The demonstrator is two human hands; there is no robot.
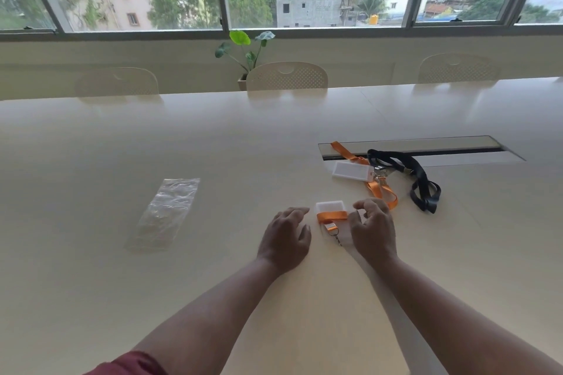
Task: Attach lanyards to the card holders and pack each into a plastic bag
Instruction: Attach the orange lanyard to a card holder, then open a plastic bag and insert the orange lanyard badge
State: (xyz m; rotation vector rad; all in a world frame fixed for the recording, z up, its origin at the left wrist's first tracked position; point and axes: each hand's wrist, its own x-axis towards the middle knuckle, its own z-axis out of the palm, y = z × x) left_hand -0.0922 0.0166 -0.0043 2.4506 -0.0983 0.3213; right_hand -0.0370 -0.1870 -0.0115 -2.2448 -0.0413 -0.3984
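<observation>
My left hand (pixel 286 237) and right hand (pixel 373 230), both loosely open and empty, flank the holder (pixel 330 207). I should pinch the lanyard (pixel 332 216) clip at six o'clock and steady the holder.

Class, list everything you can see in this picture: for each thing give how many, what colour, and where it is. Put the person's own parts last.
card holder: 2, clear white; one between the hands, one farther right
orange lanyard: 2; one across the near holder, one by the far holder
black lanyard: 1, right of the holders
plastic bag: 1, clear, left on the table
table: 1, cream
cable hatch: 1, grey, far right in the tabletop
chair: 3, cream, far side
plant: 1, green, by the window
left hand: open
right hand: fingers curled
</observation>
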